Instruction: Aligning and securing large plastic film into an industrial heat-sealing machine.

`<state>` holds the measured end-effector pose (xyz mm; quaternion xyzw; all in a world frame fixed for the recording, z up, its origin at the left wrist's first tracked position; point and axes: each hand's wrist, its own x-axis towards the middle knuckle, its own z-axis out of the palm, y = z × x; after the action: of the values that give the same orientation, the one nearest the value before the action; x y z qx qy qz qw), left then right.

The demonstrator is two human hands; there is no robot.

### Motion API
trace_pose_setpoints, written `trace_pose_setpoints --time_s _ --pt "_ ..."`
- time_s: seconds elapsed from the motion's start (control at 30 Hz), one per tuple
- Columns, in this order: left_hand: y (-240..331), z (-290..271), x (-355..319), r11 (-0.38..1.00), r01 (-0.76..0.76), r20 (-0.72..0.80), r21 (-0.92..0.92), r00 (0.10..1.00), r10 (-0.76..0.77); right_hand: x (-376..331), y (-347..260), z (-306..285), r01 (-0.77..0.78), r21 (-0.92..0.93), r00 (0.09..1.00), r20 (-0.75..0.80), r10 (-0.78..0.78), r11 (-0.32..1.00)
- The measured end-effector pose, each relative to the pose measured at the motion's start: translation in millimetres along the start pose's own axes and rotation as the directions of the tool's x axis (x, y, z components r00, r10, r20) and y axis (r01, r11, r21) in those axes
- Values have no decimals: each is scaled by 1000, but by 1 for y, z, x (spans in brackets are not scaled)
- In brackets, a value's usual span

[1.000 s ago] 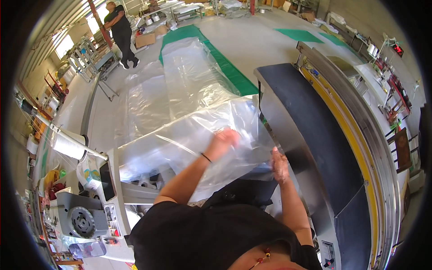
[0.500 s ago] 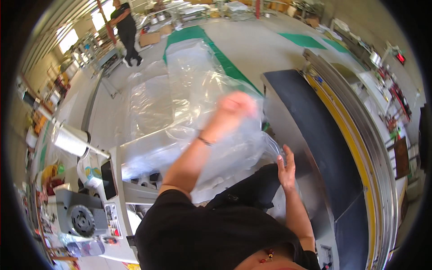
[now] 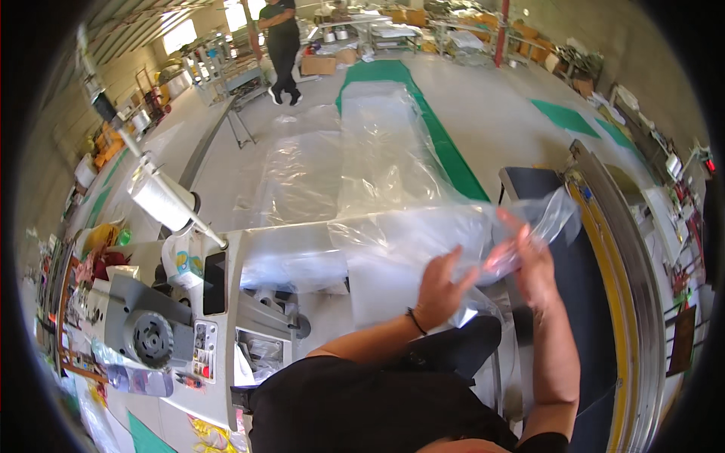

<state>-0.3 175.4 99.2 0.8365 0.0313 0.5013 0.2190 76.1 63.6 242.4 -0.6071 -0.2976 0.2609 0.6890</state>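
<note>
Around 4 o'clock our left hand [image 3: 440, 291] has fingers spread by clear film [image 3: 408, 234]; can't tell if our right hand [image 3: 535, 275], at 3, pinches it. Runs toward 11, probably light, soft, slippery: we'd grab bunched edges.

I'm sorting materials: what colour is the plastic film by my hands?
Clear, colourless; the plastic film shows best in the head view.

Workshop; sewing machine [image 3: 151, 328]; thread cone [image 3: 161, 199]

Upper-left windows [image 3: 179, 35] glow white, glare streaks the clear film [image 3: 381, 143], right fingers [image 3: 513, 221] blur, and edges curve outward.
</note>
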Motion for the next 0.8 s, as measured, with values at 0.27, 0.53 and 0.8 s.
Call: trace_pose_setpoints --time_s 0.27,0.53,0.8 --pt "-108 -45 65 953 301 97 34 948 -303 136 -16 -111 43 458 897 -409 168 888" --pt "-34 81 61 786 600 396 -150 765 -508 178 -76 -32 118 449 985 -168 -45 886" --pt "-97 19 153 616 446 346 -650 895 -282 210 -111 -159 257 384 775 -630 49 887"
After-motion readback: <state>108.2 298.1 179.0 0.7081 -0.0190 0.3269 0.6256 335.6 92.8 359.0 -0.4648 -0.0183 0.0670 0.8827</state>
